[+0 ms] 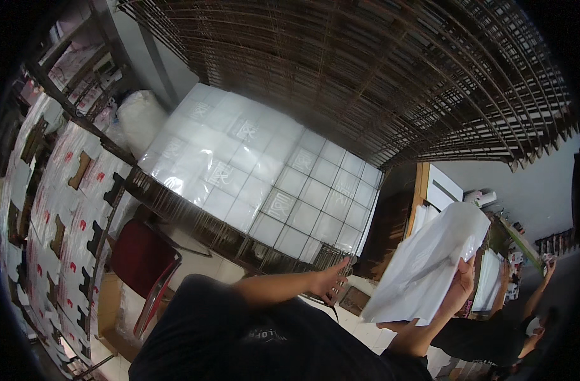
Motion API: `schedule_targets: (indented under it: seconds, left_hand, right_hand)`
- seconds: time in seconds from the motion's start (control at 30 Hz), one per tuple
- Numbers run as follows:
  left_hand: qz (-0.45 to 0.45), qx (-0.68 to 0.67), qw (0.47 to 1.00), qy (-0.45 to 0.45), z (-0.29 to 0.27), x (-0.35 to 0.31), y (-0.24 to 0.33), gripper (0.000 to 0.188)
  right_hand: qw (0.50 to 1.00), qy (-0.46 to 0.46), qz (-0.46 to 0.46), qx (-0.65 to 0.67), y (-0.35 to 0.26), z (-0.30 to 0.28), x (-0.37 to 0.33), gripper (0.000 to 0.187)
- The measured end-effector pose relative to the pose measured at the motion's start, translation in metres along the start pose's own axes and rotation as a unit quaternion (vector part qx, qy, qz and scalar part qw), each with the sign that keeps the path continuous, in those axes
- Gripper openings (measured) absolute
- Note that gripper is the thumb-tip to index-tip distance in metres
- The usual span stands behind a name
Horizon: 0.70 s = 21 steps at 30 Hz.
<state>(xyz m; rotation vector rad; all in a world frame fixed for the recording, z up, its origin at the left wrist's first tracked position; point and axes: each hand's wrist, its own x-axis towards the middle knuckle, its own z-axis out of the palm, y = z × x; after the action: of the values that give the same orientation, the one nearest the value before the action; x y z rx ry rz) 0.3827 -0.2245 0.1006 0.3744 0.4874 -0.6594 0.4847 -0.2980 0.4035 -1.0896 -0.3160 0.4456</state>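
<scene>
My right hand [461,289] grips a stack of white, glossy plastic sheets [423,267] by its right edge. The stack hangs tilted and bends over at its far end. My left hand [331,282] has its fingers apart and holds nothing that I can see. It is close to the near right corner of a wire rack shelf [328,254]; whether it touches the wire cannot be made out. On that shelf lie translucent plastic sheets [252,159] with white printed marks, side by side, and the wire grid shows through those on the right.
Several raised wire shelves [341,70] slope overhead. A red chair [141,260] stands left of me, beside wrapped stacks [55,209] and a white sack [141,117]. At the right are a wood-edged table [420,190] and another person [487,336] with raised arms.
</scene>
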Motion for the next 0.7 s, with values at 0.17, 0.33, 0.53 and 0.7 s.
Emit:
schedule_targets:
  seconds: [0.17, 0.33, 0.53, 0.7]
  left_hand:
    - [0.010, -0.025, 0.992, -0.122, 0.010, -0.011, 0.007, 0.106]
    - [0.107, -0.133, 0.966, -0.192, -0.003, -0.043, 0.028, 0.054]
    - [0.254, 0.018, 0.967, -0.011, -0.028, -0.142, 0.077, 0.045]
    - [0.343, 0.005, 0.933, 0.106, -0.112, -0.207, 0.143, 0.050]
  right_hand:
    - [0.999, 0.049, -0.011, 0.000, -0.007, -0.013, -0.002, 0.049]
    - [0.996, 0.054, -0.034, -0.063, -0.015, -0.021, -0.012, 0.046]
    - [0.982, 0.020, 0.097, -0.159, 0.025, -0.077, 0.032, 0.043]
    - [0.970, -0.052, 0.224, -0.077, 0.127, -0.041, 0.099, 0.043]
